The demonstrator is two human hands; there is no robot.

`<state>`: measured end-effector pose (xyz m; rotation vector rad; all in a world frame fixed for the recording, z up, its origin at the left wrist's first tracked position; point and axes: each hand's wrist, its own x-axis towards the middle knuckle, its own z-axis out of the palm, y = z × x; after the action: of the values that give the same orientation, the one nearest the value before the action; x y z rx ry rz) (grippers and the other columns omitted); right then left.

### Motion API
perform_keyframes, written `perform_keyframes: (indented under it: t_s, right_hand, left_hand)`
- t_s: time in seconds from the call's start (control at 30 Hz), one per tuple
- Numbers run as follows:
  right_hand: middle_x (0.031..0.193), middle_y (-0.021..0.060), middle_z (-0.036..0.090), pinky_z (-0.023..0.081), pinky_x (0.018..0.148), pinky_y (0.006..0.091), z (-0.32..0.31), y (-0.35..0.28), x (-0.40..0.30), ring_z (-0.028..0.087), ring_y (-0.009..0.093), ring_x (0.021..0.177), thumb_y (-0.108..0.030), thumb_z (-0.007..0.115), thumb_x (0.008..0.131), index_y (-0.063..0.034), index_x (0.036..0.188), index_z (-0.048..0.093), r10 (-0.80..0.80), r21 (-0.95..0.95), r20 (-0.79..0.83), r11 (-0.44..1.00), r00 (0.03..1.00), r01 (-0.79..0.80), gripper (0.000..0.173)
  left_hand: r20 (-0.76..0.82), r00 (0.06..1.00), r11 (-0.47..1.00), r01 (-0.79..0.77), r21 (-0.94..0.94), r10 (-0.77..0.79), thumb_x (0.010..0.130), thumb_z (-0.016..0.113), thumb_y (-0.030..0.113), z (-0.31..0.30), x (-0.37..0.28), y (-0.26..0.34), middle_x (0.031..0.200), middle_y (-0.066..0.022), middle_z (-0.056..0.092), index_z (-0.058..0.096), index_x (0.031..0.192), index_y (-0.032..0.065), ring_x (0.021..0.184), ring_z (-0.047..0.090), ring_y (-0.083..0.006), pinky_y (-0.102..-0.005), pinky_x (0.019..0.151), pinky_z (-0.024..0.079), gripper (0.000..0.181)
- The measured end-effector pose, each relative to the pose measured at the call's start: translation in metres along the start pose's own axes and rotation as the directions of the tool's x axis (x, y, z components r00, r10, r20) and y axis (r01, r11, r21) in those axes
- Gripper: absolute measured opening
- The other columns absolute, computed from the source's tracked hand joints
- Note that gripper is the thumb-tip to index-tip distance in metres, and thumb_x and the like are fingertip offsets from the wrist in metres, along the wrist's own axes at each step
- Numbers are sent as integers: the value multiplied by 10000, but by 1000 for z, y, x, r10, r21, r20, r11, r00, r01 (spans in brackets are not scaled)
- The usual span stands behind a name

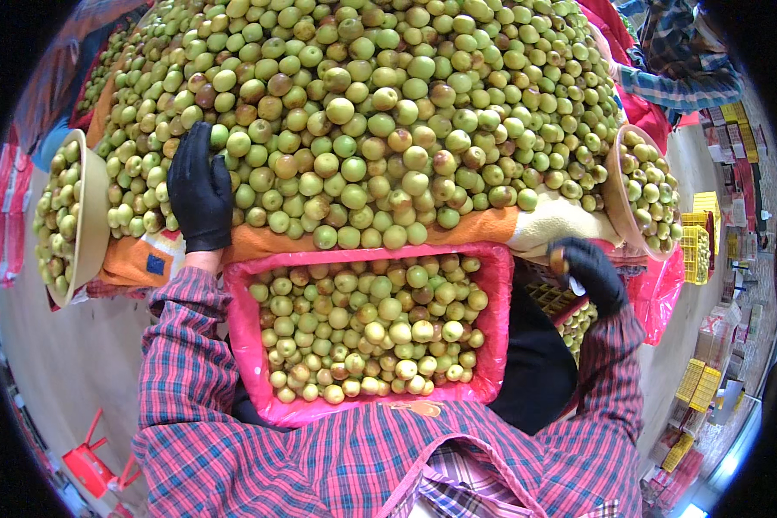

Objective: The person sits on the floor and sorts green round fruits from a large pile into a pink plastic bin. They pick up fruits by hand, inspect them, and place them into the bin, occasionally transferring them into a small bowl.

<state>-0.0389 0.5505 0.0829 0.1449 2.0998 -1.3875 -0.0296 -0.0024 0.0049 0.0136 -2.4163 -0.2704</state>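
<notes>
A large heap of green jujubes (362, 129), some with brown patches, covers the table before me. My left hand (199, 188), in a black glove, lies palm down on the heap's left front part. Its fingers point away from me, the thumb stands apart, and nothing shows in its grasp. Past the table's front edge at the right, my black-gloved right hand (589, 275) is curled around a small brownish jujube (559, 262), mostly hidden by the fingers. Between my arms sits a crate lined with pink plastic (238, 324), holding many jujubes (369, 330).
A beige bowl of jujubes (94, 207) stands left, another bowl (615, 188) right. Orange cloth (265, 243) edges the table. Below my right hand is a crate with jujubes (576, 327). A co-worker's plaid sleeve (680, 87) shows upper right, a red stool (90, 463) lower left.
</notes>
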Motion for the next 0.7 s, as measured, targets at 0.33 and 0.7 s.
perform_keyframes:
  t_s: [0.33,0.7]
  right_hand:
    - [837,36,682,504,567,305,-82,164,20,640,158,659,-216,611,889,-53,991,656,471,450,-432,852,769,-269,197]
    - [1206,126,602,454,945,333,98,-98,69,576,235,1118,-170,682,853,-68,1205,595,-742,-517,92,534,664,669,377]
  left_hand:
    - [4,1000,999,-18,-30,18,897,482,150,-1,2,2,1285,-175,555,528,1272,15,1202,513,-344,-426,1027,381,402]
    - [25,1000,1000,16,-18,-15,917,462,178,-1,2,2,1289,-190,547,516,1274,-4,1216,501,-341,-416,1047,363,404]
